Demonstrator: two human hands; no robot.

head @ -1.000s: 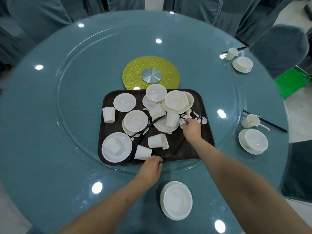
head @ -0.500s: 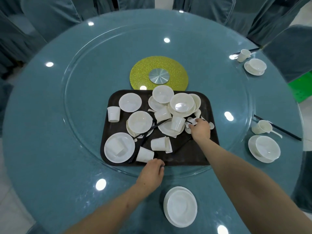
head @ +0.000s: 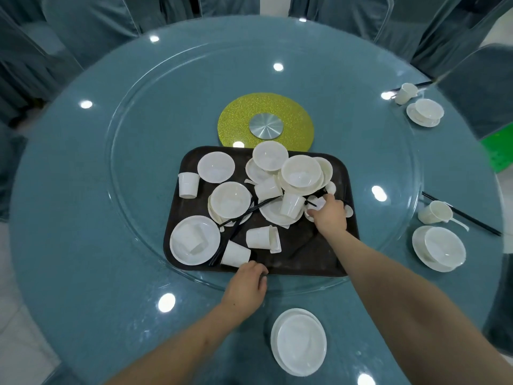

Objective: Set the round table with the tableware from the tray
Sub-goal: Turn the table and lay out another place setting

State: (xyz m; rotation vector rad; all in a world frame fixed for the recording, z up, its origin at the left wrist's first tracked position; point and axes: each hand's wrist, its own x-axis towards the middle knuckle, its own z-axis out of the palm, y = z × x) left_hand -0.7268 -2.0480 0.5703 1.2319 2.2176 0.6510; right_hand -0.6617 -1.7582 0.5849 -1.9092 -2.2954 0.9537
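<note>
**A:** So where's everything sitting right now?

**B:** Dark tray (head: 327, 262) is on the glass turntable (head: 133, 190), its near edge close to the turntable's near rim. It's packed with white bowls, plates and cups, some tipped on their sides, plus black chopsticks (head: 244, 215) lying across the pile. The bare patch of tray is the near-right corner.

**A:** And the hands?

**B:** Left hand (head: 245, 287) is at the tray's near edge, fingers curled over the rim, right beside a tipped cup (head: 234, 254). Can't tell if it touches the cup. Right hand (head: 329, 218) is in the right side of the tray, fingers curled down around something small and white. Looks like a spoon but it's mostly hidden, so I can't say for sure.

**A:** Any open room on the table?

**B:** Lots. The table (head: 83, 273) is bare teal on the whole left and far side. A plate (head: 301, 343) sits at the near edge, between the forearms. On the right edge there are two set places: bowl on plate (head: 441, 247) with cup and chopsticks, and another set (head: 424, 111) farther round. Chairs (head: 91, 29) ring the table.
</note>
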